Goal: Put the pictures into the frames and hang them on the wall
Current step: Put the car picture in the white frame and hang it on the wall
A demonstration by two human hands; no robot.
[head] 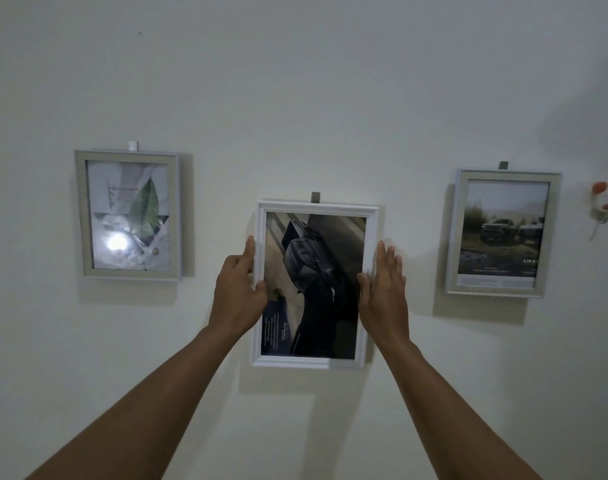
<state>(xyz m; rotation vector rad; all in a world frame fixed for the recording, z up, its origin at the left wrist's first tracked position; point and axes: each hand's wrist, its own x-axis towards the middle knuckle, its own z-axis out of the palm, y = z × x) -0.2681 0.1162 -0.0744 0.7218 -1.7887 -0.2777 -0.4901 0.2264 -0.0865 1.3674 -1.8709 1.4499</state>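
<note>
A white frame [316, 208] with a dark car picture rests against the white wall [295, 81], its top edge just below a grey hook [316, 197]. My left hand [238, 282] grips its left edge, thumb on the front. My right hand [383, 285] holds the right edge with fingers straight and the thumb on the glass. A grey frame with a leaf picture [127, 214] hangs at the left. Another grey frame with an off-road car picture [501, 233] hangs at the right.
A small white and orange wall fitting [605, 200] sticks out at the far right edge. A tiny dark mark [140, 33] sits high on the wall at the left. Each hung frame has a small hook above it.
</note>
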